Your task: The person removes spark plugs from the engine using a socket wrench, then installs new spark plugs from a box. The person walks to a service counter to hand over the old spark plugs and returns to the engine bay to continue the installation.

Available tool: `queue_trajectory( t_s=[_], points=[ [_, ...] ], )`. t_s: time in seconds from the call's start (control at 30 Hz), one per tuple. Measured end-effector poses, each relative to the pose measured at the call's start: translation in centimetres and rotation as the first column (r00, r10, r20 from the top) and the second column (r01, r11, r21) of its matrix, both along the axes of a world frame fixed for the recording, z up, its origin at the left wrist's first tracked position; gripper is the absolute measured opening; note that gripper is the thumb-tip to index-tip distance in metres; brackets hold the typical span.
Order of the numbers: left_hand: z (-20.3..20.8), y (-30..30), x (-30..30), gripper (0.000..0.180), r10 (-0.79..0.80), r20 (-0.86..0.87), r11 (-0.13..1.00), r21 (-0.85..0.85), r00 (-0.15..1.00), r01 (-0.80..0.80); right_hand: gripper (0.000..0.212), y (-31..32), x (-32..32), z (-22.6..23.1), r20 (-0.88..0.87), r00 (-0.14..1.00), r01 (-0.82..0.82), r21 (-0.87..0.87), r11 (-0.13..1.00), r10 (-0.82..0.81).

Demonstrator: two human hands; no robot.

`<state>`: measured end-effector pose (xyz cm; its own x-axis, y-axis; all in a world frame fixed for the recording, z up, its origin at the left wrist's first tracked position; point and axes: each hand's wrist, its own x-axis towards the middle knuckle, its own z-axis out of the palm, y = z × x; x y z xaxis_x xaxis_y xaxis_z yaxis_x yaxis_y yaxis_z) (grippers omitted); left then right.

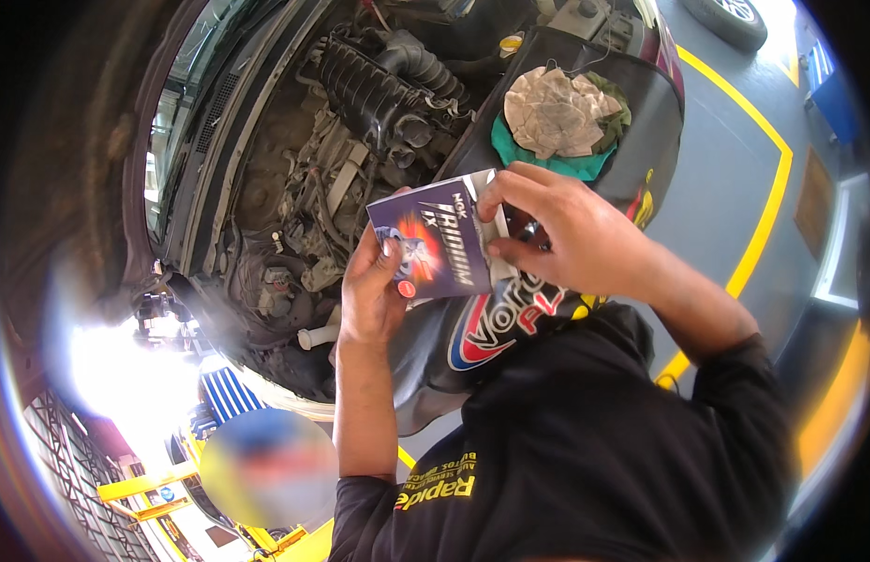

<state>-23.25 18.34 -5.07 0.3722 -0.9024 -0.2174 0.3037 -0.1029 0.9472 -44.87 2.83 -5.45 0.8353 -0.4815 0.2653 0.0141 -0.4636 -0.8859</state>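
I had the left hand (371,281) gripping a small carton (425,244) by its lower left side, thumb laid flat on the printed face, the other fingers mostly hidden behind the card. The carton was flat-faced and sharp-edged, purple with an orange burst, and it sat tilted above the edge of the engine bay. My right hand (571,225) was curled at its other end, index finger and thumb bent and set apart beside a pale, thin flap (498,220); I could not tell whether they were pinching it.

Below the hands lay a smooth black cover (425,365), its sheet bending over the car's edge and bearing a glossy red, white and blue emblem. Farther up on it rested a heap of fabric: a crumpled cream rag (552,112), deeply creased, over a teal cloth (585,167), with a dark green cloth (617,108) at its side.

In the dusty bay I saw a ribbed black plastic housing (360,84), a corrugated hose (423,67) beside it, and a short white tube (317,337) near the left wrist.
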Motion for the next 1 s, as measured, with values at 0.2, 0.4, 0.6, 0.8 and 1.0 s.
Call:
queue_trajectory(
  t_s=[0.2, 0.4, 0.6, 0.8, 1.0],
  points=[
    [1.0, -1.2, -0.9, 0.042, 0.086, -0.013, 0.996, 0.001, 0.996, -0.086, 0.021, -0.8, -0.1, -2.6, 0.049, 0.980, 0.193, -0.013, 0.981, -0.192],
    [-1.0, -2.8, -1.4, 0.042, 0.048, -0.073, 0.998, -0.034, 0.996, -0.051, 0.022, -1.2, -0.8, -2.0, 0.040, 0.967, 0.249, 0.022, 0.968, -0.250],
    [-3.3, -3.2, -1.0, 0.050, -0.180, -0.431, 0.966, -0.249, 0.884, 0.075, 0.024, -0.6, -0.7, -0.3, 0.188, 0.944, 0.292, -0.089, 0.952, -0.272],
    [-2.7, -2.8, -1.3, 0.053, -0.159, -0.389, 0.972, -0.222, 0.907, 0.075, 0.016, -0.2, -0.4, 0.6, 0.160, 0.954, 0.277, -0.145, 0.950, -0.254],
    [-3.3, -1.4, -1.9, 0.039, -0.003, -0.333, 0.963, -0.254, 0.943, -0.087, 0.010, -0.3, -0.5, 1.0, -0.008, 0.980, 0.196, -0.062, 0.979, -0.197]
  ],
)
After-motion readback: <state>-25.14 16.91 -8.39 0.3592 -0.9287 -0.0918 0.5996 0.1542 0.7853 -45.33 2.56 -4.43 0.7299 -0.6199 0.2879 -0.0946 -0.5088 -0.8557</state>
